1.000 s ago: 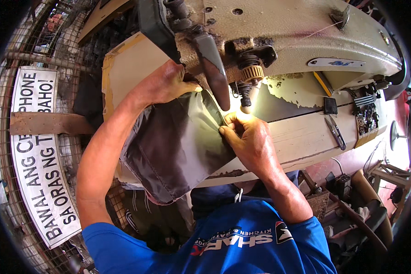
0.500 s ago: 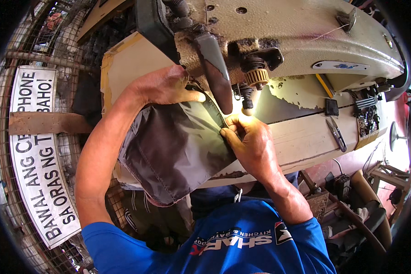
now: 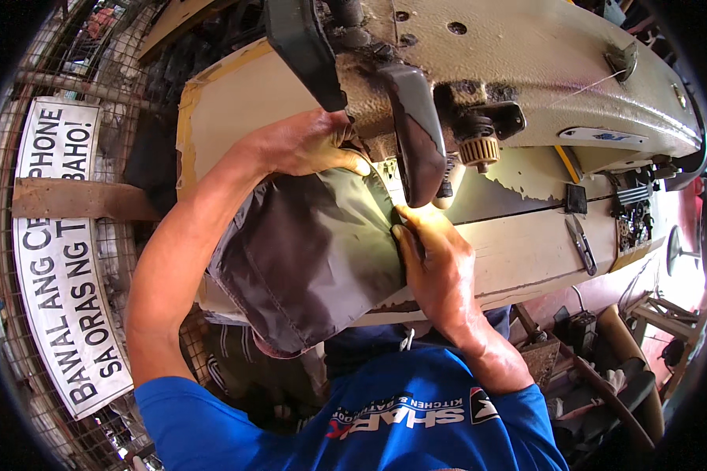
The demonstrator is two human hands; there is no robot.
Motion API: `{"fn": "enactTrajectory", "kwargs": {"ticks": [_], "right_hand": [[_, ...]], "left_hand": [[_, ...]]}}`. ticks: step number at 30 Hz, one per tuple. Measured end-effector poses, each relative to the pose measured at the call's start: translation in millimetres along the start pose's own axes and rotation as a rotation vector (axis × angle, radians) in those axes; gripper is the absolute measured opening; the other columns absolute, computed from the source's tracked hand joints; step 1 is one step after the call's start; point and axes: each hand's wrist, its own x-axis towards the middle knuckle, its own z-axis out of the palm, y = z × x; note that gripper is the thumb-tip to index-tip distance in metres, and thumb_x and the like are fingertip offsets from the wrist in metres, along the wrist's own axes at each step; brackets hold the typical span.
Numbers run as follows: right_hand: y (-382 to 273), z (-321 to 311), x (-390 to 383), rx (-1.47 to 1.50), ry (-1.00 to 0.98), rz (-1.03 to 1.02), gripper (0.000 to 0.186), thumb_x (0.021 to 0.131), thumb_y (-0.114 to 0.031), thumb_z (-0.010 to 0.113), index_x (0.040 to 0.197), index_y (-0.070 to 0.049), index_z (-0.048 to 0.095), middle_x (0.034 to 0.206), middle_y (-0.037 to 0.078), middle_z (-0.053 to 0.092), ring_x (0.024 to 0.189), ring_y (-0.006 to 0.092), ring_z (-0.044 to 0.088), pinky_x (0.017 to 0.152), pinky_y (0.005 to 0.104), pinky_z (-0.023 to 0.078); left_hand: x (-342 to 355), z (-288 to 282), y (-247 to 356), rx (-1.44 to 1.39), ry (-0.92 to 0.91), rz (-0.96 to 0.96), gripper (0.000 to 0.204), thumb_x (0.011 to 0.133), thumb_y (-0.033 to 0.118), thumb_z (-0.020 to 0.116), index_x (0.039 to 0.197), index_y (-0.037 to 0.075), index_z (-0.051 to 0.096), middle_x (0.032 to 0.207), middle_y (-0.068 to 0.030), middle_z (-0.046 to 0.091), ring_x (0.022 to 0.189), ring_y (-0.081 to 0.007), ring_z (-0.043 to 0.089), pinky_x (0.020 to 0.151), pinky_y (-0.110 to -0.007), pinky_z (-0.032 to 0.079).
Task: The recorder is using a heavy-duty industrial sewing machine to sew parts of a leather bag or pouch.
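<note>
A dark grey fabric piece, shiny and stitched along one side, hangs over the table's near edge beneath the head of a sewing machine. My left hand grips the fabric's far edge, thumb on top and other fingers partly hidden by the machine. With thumb and forefinger, my right hand pinches the same folded edge further right, close to the machine's dark grey cover. A lamp glow lights the edge between the hands. The needle and presser foot cannot be made out behind the cover.
The worn table carries small scissors, a yellow-and-black tool and a tray of small metal parts on the right. To the left stands a wire mesh with a white sign. Clutter fills the lower right.
The whole view has shifted, so the machine appears further right. Both hands keep hold of the fabric edge, and their thumbs look slightly closer together.
</note>
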Motion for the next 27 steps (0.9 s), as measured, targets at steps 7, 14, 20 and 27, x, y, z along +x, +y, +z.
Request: {"fn": "enactTrajectory", "kwargs": {"ticks": [7, 14, 20, 27], "right_hand": [[4, 1, -9, -0.131, -0.049, -0.215, 0.051, 0.076, 0.003, 0.06, 0.127, 0.002, 0.059, 0.092, 0.013, 0.054, 0.084, 0.0311, 0.058, 0.073, 0.0408, 0.052], [7, -1, -11, -0.205, -0.105, -0.264, 0.05, 0.078, -0.001, 0.058, 0.128, 0.003, 0.058, 0.099, 0.013, 0.052, 0.09, 0.0309, 0.057, 0.074, 0.0402, 0.052], [7, 0, -8, -0.122, -0.07, -0.245, 0.05, 0.076, 0.002, 0.059, 0.127, 0.003, 0.058, 0.098, 0.015, 0.055, 0.088, 0.0322, 0.058, 0.074, 0.041, 0.052], [4, -2, -7, -0.096, -0.095, -0.205, 0.047, 0.077, 0.002, 0.058, 0.124, 0.004, 0.058, 0.102, 0.018, 0.057, 0.093, 0.0357, 0.059, 0.078, 0.0437, 0.052]], "left_hand": [[10, 18, -23, -0.235, 0.0, 0.188, 0.037, 0.087, 0.026, 0.074, 0.12, 0.009, 0.066, 0.103, -0.0091, 0.072, 0.093, -0.0201, 0.065, 0.084, -0.036, 0.05], [11, 23, -29, -0.322, 0.035, 0.312, 0.042, 0.086, 0.013, 0.075, 0.126, 0.01, 0.062, 0.115, -0.0072, 0.069, 0.105, -0.0204, 0.063, 0.091, -0.036, 0.049], [15, 26, -30, -0.434, 0.107, 0.409, 0.05, 0.081, 0.009, 0.078, 0.128, 0.007, 0.061, 0.122, -0.0087, 0.066, 0.113, -0.0231, 0.059, 0.097, -0.037, 0.047], [16, 26, -31, -0.23, 0.226, 0.491, 0.058, 0.076, 0.011, 0.082, 0.13, 0.007, 0.06, 0.127, -0.009, 0.063, 0.121, -0.0256, 0.056, 0.102, -0.04, 0.044]]}}
